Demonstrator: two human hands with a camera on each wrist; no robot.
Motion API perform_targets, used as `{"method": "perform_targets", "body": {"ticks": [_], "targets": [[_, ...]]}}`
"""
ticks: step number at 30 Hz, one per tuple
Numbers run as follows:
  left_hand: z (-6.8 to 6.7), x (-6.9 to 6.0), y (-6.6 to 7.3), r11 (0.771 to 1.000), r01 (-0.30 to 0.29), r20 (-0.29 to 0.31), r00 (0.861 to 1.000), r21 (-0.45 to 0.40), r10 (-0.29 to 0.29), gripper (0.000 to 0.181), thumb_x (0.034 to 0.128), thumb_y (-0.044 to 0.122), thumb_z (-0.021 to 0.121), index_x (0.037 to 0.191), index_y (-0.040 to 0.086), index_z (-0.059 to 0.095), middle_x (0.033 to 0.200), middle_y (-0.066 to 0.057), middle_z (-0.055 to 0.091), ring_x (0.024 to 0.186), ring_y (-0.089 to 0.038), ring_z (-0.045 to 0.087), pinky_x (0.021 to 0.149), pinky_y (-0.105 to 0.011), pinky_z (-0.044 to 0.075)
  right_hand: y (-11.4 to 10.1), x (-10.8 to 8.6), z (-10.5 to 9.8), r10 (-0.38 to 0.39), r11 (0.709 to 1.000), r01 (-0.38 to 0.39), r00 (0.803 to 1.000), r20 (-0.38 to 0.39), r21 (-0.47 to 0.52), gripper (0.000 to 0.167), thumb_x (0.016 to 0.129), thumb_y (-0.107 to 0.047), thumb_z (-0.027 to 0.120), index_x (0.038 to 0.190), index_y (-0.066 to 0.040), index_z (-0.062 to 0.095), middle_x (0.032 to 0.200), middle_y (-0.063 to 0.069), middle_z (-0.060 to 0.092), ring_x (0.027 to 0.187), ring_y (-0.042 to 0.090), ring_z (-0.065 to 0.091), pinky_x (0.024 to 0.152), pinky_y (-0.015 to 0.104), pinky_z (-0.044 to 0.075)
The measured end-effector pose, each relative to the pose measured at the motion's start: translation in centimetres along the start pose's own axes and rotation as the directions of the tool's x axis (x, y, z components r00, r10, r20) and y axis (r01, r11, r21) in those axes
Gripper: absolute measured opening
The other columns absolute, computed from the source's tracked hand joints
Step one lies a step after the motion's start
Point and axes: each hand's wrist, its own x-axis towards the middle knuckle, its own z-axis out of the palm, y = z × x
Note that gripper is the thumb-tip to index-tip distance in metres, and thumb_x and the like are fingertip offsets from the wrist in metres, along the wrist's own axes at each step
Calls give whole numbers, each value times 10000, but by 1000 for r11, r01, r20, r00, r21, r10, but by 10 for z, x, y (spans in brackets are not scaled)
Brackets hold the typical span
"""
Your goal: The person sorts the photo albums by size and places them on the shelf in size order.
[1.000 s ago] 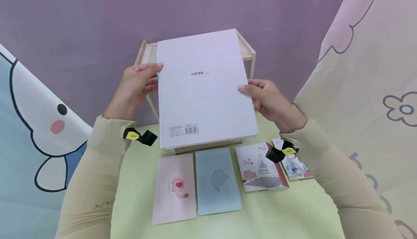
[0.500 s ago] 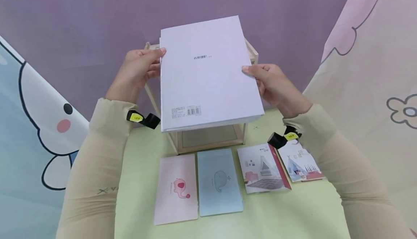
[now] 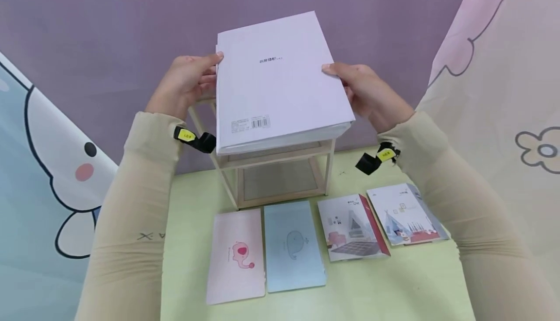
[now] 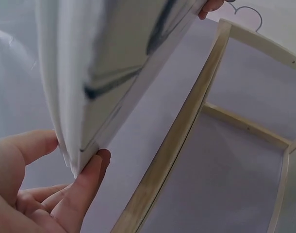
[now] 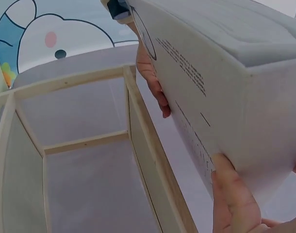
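Note:
A thick white book with small dark print and a barcode is held up, tilted, above a wooden rack. My left hand pinches its left edge, thumb on the cover and fingers beneath. On the right edge my right hand grips it the same way. In the left wrist view the fingers press under the book's corner, beside the wooden rail. The right wrist view shows fingertips against the printed side of the book, clear of the frame.
On the green table, in front of the rack, lie a pink elephant notebook, a blue whale notebook and two illustrated booklets. A purple curtain hangs behind, with patterned cloth at the right.
Both hands have raised the white book, and it has tilted so that its near edge shows. More of the rack's front and the rightmost booklet is visible.

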Motion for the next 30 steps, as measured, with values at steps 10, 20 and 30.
{"method": "perform_targets", "body": {"ticks": [10, 20, 30], "targets": [[0, 12, 10, 999, 33, 28, 999, -27, -32, 298, 807, 173, 749, 996, 40, 560, 804, -58, 650, 564, -150, 624, 571, -236, 544, -14, 18, -1, 22, 1000, -23, 1000, -11, -14, 275, 841, -298, 672, 719, -52, 672, 515, 10, 608, 481, 130, 605, 453, 247, 501], [-1, 24, 23, 998, 59, 5, 998, -12, -59, 358, 806, 144, 746, 1058, 62, 505, 808, -52, 639, 631, -150, 614, 577, -233, 537, -21, 31, 4, 58, 998, -57, 998, -37, 29, 247, 833, -273, 690, 764, -37, 665, 494, 10, 582, 455, 124, 580, 428, 242, 481], [-4, 37, 24, 937, 113, 70, 993, -330, -95, 338, 775, -81, 708, 1092, 1, 624, 935, -115, 659, 849, -188, 649, 743, -258, 553, -38, 46, 5, 118, 982, -109, 992, -47, 156, 310, 847, -221, 692, 1022, -1, 559, 637, 51, 622, 512, 150, 602, 462, 256, 517]]}}
